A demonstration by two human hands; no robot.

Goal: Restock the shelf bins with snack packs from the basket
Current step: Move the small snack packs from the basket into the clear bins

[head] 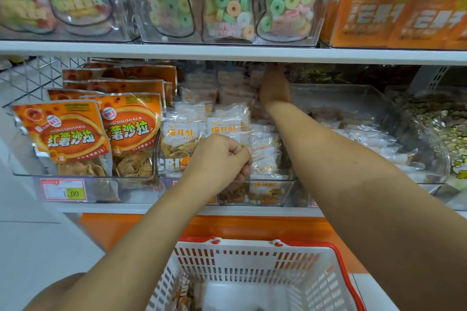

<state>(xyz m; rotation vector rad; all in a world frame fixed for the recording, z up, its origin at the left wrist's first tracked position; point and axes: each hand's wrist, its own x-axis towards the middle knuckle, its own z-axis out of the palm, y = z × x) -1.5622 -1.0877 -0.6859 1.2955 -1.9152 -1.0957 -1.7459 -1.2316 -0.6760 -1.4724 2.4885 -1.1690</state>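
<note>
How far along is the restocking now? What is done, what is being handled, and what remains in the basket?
Done: the clear bin already holds many snack packs. In hand: the left hand pinches one pack at the bin's front, and the right hand reaches to the back, fingers hidden. Left: the basket looks almost empty, with a few packs in its near-left corner.

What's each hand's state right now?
Left hand: closed, pinching a clear snack pack.
Right hand: deep in the bin, fingers hidden, cannot tell.
</note>
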